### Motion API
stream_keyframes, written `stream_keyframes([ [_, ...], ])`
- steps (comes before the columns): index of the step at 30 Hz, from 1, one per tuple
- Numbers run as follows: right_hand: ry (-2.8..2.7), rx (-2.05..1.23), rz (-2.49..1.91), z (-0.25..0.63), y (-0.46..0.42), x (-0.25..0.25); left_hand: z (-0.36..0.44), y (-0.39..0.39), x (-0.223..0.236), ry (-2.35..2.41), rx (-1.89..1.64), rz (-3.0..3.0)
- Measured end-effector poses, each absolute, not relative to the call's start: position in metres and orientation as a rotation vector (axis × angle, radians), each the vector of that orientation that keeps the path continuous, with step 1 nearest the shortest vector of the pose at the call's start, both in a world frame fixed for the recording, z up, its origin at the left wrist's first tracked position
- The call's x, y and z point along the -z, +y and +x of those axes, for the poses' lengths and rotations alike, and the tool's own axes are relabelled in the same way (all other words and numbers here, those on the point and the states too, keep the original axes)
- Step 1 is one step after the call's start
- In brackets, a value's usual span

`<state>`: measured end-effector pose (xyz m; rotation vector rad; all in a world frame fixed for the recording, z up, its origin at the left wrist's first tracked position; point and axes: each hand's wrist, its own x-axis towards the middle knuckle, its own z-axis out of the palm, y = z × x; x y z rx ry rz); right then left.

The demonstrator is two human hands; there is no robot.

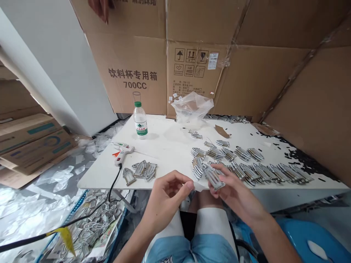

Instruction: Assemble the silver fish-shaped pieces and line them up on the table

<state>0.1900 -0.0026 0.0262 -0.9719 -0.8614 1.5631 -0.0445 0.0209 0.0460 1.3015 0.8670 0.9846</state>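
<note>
My right hand (233, 195) is closed round a small stack of silver striped hair clips (213, 176), held over the near edge of the white table (170, 146). My left hand (167, 199) hovers just left of it, fingers curled with thumb and forefinger close together; what they pinch, if anything, is too small to see. Rows of the same clips (255, 166) lie on the table to the right. A smaller heap of clips (142, 171) lies to the left.
A hot glue gun (122, 151) with a black cord rests left of the heap. A water bottle (140, 122) and a crumpled clear bag (192, 106) stand further back. Cardboard boxes (137, 65) wall the rear. A tray of clips (95, 223) sits below left.
</note>
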Motion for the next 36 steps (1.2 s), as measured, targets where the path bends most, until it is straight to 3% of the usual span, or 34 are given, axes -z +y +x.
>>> stream_keyframes([
  [14,-0.695,-1.814,-0.776,0.173,-0.011,0.008,-0.017,0.013,-0.026,1.074,-1.024,1.585],
  [26,-0.682,-1.804,-0.79,0.172,-0.012,0.012,-0.019,0.016,-0.031,1.159,-1.059,1.752],
  [30,-0.784,-1.789,-0.811,0.169,-0.015,0.011,-0.026,0.019,-0.033,1.05,-0.916,1.581],
  [33,-0.896,-1.65,-0.931,0.167,-0.021,0.01,-0.031,0.022,-0.03,0.885,-0.82,1.451],
  [36,-1.137,-1.213,-1.164,0.169,-0.026,0.006,-0.032,0.024,-0.027,0.808,-0.866,1.35],
])
